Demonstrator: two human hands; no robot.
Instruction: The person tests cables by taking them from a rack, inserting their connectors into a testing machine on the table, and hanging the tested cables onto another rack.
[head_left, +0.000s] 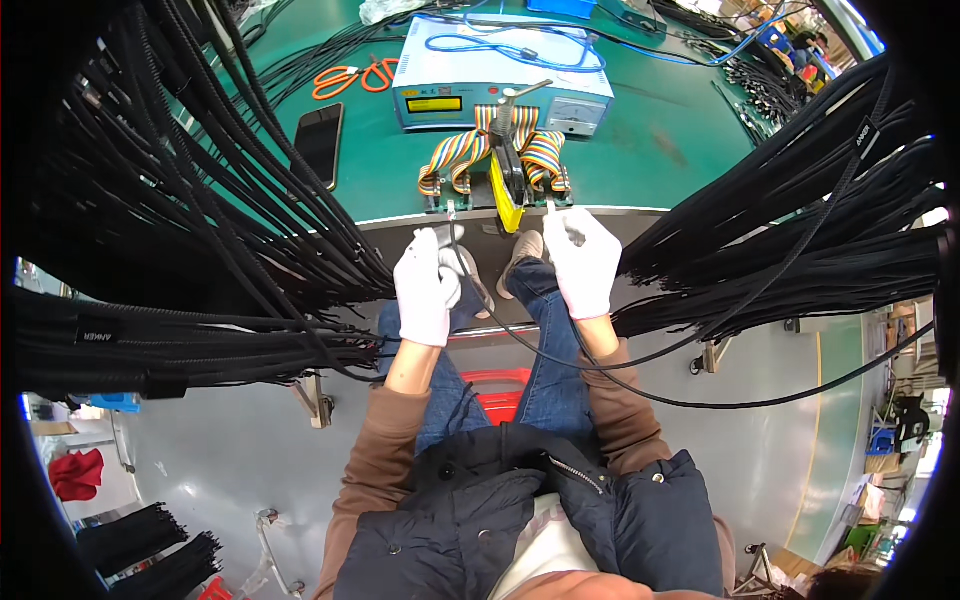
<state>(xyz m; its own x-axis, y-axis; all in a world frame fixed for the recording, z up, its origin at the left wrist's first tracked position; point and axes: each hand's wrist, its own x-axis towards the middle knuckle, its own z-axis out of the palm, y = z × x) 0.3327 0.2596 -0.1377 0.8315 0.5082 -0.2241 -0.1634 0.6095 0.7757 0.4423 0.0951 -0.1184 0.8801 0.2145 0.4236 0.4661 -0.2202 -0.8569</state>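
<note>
My left hand (428, 287), in a white glove, is closed with its fingertips around a black cable (470, 288) just below a small metal plug (451, 210). That plug meets the left end of a test fixture with small circuit boards (434, 203) at the bench edge. My right hand (585, 262), gloved too, pinches another cable plug (550, 205) at the fixture's right side; its fingers partly hide it. Between the hands stands a toggle clamp (506, 165) with a yellow piece (508, 210). Rainbow ribbon cables (541, 150) link the boards to a light-blue tester (503, 75).
On the green bench (650, 150) lie a phone (318, 145), orange-handled scissors (340, 82) and a coiled blue cable (515, 50) atop the tester. Thick bundles of black cables hang at left (200, 340) and right (790, 240). A red stool (497, 400) is under me.
</note>
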